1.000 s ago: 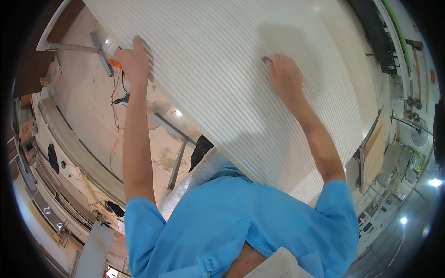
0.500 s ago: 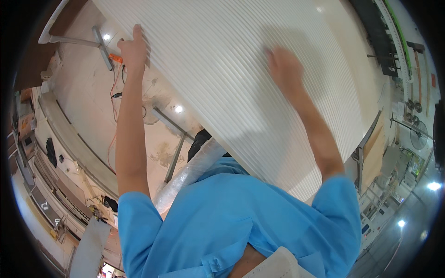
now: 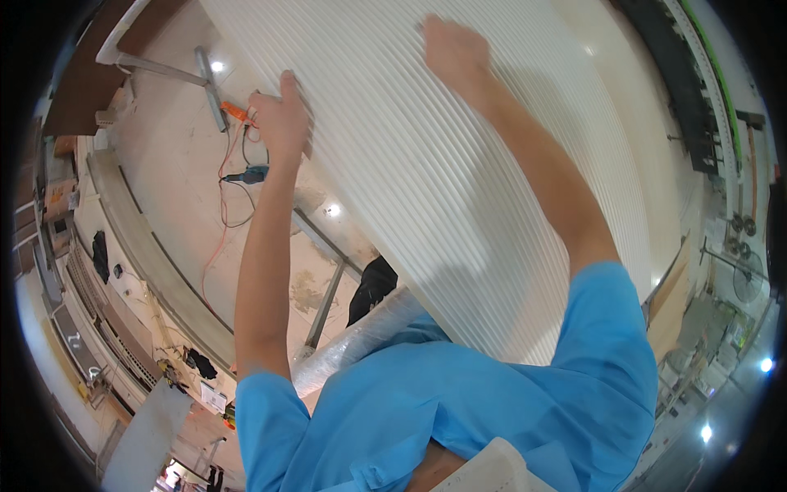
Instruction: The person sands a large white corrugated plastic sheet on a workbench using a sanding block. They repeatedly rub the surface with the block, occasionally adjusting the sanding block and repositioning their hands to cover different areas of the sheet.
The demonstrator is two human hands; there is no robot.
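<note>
The white ribbed panel (image 3: 393, 164) is positioned beneath the right hand (image 3: 457, 53), its ribs aligned from upper left to lower right. Its left edge is met by the left hand (image 3: 283, 123); whether it is gripped cannot be told. The right fingers (image 3: 435, 33) are curled, contents indistinct

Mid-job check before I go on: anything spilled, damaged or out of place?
A blue-black tool and a loose orange cord lie on the floor left of the ribbed white panel, a possible trip risk. Brownish stains mark it too; cause unclear.
</note>
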